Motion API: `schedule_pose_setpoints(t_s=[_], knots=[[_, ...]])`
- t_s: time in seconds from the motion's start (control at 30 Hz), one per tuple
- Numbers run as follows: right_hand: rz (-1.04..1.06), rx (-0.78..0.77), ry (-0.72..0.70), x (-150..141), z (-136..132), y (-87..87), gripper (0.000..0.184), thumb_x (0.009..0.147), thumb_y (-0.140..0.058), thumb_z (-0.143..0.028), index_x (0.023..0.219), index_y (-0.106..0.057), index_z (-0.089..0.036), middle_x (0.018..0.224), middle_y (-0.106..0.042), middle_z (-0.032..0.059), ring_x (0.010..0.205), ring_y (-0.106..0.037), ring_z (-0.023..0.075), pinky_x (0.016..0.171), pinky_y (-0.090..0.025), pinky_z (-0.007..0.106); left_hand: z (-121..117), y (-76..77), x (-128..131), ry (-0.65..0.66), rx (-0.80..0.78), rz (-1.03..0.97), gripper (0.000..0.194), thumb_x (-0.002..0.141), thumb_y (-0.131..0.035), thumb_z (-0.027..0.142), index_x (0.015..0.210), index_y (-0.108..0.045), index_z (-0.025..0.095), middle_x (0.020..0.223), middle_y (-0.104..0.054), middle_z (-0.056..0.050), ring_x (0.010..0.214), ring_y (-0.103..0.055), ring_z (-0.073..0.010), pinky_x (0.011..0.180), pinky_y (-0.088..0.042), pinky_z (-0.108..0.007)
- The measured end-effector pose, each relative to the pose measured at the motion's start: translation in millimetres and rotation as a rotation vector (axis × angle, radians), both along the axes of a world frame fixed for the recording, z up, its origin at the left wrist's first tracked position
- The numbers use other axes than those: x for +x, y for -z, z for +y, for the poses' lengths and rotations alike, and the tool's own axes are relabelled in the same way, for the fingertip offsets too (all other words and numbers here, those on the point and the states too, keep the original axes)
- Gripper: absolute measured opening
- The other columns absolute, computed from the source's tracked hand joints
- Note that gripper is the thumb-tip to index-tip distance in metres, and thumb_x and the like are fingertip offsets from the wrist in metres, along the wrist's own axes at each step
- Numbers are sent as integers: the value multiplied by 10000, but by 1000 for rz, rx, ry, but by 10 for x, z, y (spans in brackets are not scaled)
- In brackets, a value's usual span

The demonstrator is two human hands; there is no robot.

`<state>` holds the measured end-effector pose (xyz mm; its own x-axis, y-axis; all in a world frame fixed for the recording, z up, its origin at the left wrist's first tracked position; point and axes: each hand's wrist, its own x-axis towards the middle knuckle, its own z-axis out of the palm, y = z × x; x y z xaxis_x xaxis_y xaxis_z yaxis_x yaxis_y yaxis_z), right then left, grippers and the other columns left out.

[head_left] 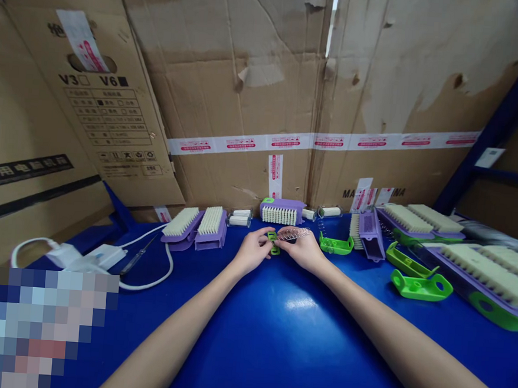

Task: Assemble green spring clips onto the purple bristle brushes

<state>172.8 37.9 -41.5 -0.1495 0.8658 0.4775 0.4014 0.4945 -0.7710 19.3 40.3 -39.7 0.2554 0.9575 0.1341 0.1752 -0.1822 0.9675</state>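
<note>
My left hand point(251, 252) is closed on a small green plastic piece point(275, 249) above the blue table. My right hand point(307, 252) pinches a thin metal coil spring point(295, 234), with its fingertips meeting the green piece. How the spring's near end sits against that piece is hidden by my fingers. Just behind my hands lies a purple brush point(279, 214) with cream bristles. To the right of my right hand rests a green curved bracket point(336, 245), beside a purple brush head point(370, 234) on its side.
Two purple brushes point(211, 225) stand left, near white rollers point(239, 218). Green brackets point(421, 287) and several bristled brushes point(488, 272) occupy the right. A screwdriver point(139, 256) and white power strip point(86, 259) with cable lie left. Cardboard point(248, 93) walls the back.
</note>
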Motion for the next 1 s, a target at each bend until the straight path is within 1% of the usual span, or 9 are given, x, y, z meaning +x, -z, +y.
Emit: schedule_pose_setpoints(t_s=[0.17, 0.3, 0.47, 0.6, 0.7, 0.77, 0.87, 1.0], knots=[[-36, 47, -18, 17, -16, -25, 38, 716, -664, -199, 743, -678, -176, 780, -712, 29, 734, -670, 182, 690, -506, 271, 2, -2, -7, 10, 19, -1, 404, 724, -514, 63, 1127, -538, 73, 596, -576, 34, 500, -550, -80, 477, -495, -195], [-99, 87, -86, 54, -30, -48, 67, 722, -656, -195, 782, -680, -178, 807, -708, 25, 751, -660, 172, 710, -493, 265, -5, -26, -19, 39, 21, 26, 396, 721, -489, 33, 1111, -544, 77, 592, -581, 37, 478, -546, -67, 489, -481, -183], [-132, 100, -131, 89, -35, -48, 108, 686, -679, -175, 788, -645, -164, 732, -668, 9, 663, -616, 138, 624, -472, 230, 18, -34, -55, 91, 9, 49, 423, 713, -485, 25, 1130, -538, 72, 589, -583, 41, 446, -541, -59, 489, -464, -177], [-144, 114, -154, 96, -42, -48, 104, 693, -669, -155, 789, -630, -161, 741, -650, 8, 660, -596, 122, 621, -464, 220, 56, -33, -90, 137, -4, 82, 432, 723, -515, 67, 1153, -545, 78, 571, -583, 37, 454, -557, -77, 525, -475, -205], [-187, 100, -123, 94, -47, -67, 110, 699, -672, -162, 804, -638, -163, 734, -662, 9, 646, -601, 127, 611, -462, 222, 70, -34, -104, 152, -8, 107, 432, 739, -534, 104, 1169, -546, 74, 616, -620, 6, 476, -571, -94, 557, -491, -240], [-247, 102, -90, 93, -47, -81, 93, 715, -664, -168, 807, -651, -167, 750, -683, 20, 666, -622, 143, 631, -466, 234, 69, -33, -102, 150, -10, 97, 427, 750, -533, 112, 1175, -542, 74, 644, -633, -8, 499, -580, -100, 571, -500, -250], [-338, 128, -61, 93, -45, -88, 89, 735, -652, -167, 821, -672, -175, 800, -707, 37, 723, -652, 170, 685, -472, 252, 58, -27, -87, 136, -20, 60, 424, 759, -538, 107, 1181, -533, 77, 660, -632, -8, 520, -581, -95, 569, -504, -240], [-368, 138, -38, 87, -42, -72, 95, 741, -649, -161, 828, -680, -188, 812, -715, 38, 737, -663, 177, 689, -475, 247, 56, -16, -75, 110, -39, 25, 441, 764, -538, 101, 1202, -512, 67, 652, -620, -2, 541, -582, -94, 554, -509, -226]])
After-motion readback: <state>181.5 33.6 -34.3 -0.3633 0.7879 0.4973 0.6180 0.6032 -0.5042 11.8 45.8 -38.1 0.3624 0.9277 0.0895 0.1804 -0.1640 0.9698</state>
